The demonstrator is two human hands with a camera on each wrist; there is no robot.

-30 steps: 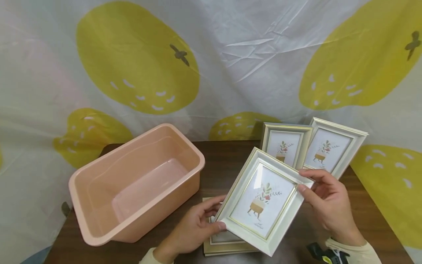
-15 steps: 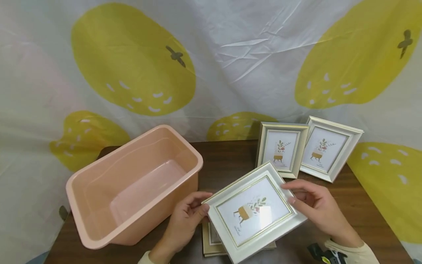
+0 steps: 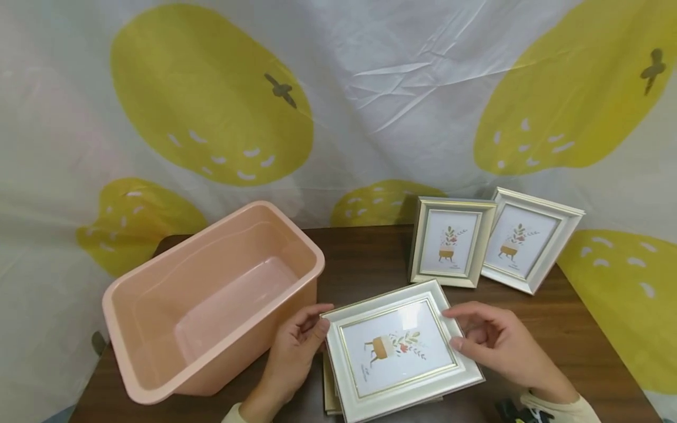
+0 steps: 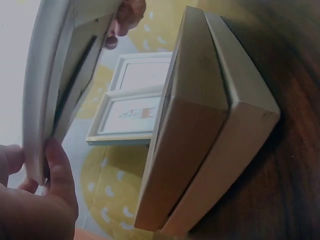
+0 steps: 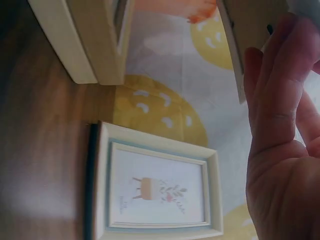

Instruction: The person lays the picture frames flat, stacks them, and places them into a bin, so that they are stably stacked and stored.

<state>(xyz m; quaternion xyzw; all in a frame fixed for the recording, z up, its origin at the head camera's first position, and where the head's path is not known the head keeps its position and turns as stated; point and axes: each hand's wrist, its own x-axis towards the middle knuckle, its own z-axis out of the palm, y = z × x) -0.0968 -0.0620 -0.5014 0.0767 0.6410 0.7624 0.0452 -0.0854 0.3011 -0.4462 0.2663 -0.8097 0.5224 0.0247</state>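
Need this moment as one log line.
left hand: pinches white rectangular gold-trimmed picture frame; right hand: holds its opposite edge; beneath: two stacked beige frames; left side: pink rectangular tub

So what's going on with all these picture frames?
Someone is holding up a white picture frame, turned sideways, with the left hand and right hand. Right underneath is a stack of two frames, lying flat on the table. A pale gold frame and a second white frame stand behind. The pink tub sits off to the left.

Curtain [image 3: 344, 117]: pale, creased, printed with yellow fruit.
Table [image 3: 359, 258]: dark brown, wood-grained.
Tub [image 3: 248, 346]: pink, rounded corners, stands on table's left.
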